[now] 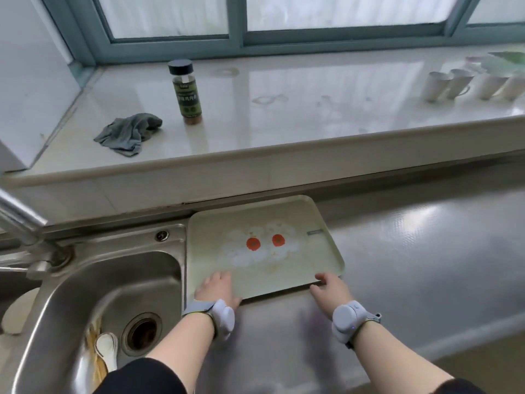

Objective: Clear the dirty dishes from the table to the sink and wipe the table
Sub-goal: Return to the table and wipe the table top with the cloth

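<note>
A pale green tray [318, 223] with two orange dots and white marks lies flat on the steel counter, just right of the sink [93, 282]. My left hand [217, 288] rests on the tray's near left edge, fingers spread over its surface. My right hand [331, 288] touches the near right corner with fingers curled on the rim. In the sink basin lie a white spoon [107, 346] and chopsticks [95, 345] beside the drain [141, 334]. A crumpled grey cloth [129, 133] sits on the windowsill ledge at the left.
A spice bottle [187, 92] with a black cap stands on the ledge right of the cloth. Several white cups [460, 83] stand upside down at the ledge's far right. The faucet [21, 220] rises at the left of the sink. Steel counter [412, 251] stretches right of the tray.
</note>
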The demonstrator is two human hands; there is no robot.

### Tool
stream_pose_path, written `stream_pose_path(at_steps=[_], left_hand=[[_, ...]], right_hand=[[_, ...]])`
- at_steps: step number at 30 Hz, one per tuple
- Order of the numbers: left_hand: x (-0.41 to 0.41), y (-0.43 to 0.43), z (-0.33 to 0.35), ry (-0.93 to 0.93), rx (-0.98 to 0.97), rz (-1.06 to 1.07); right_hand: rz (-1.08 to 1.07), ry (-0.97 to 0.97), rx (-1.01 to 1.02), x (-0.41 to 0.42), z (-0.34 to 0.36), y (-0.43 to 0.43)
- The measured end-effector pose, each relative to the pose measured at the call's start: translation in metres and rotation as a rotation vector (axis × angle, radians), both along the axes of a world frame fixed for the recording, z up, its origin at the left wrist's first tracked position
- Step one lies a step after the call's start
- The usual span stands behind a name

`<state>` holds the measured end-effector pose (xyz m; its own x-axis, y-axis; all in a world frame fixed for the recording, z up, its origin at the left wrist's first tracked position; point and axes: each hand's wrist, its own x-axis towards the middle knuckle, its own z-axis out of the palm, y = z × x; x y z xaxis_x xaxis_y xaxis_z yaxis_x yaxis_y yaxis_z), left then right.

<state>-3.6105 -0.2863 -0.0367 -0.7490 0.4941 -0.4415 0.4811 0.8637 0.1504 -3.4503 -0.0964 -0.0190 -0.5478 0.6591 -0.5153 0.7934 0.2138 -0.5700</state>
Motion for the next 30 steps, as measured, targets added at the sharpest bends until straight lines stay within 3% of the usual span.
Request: stream_pose_path(at_steps=[4, 8, 17, 24, 27, 28, 30], left_hand=[[0.014, 0.047, 0.034, -0.115, 0.204, -0.076], [0.053, 0.083, 0.066, -0.109, 0.284, -0.274], [0.245, 0.163, 0.115, -0.256, 0.438, -0.705], [0.522, 0.194, 0.171, -0.411, 0.58, -1.096], [0.708, 0.173, 0.194, -0.491, 0.631, -1.314], [0.724, 0.173, 0.201, -0.505, 0.631, -1.316], [0.836, 0.15, 0.216, -0.534, 0.656, -1.442]], right_hand=[[-0.102, 0.094, -0.036, 0.042, 0.027, -0.006], [-0.203, 0.122, -0.037, 0.099, 0.052, -0.018], [-0.58, 0.152, -0.014, 0.309, 0.093, -0.044], [-1.007, 0.246, 0.217, 0.558, 0.136, -0.102], [-1.227, 0.211, 0.376, 0.71, 0.15, -0.16], [-1.234, 0.215, 0.415, 0.725, 0.152, -0.16], [-1.344, 0.203, 0.472, 0.817, 0.166, -0.197]])
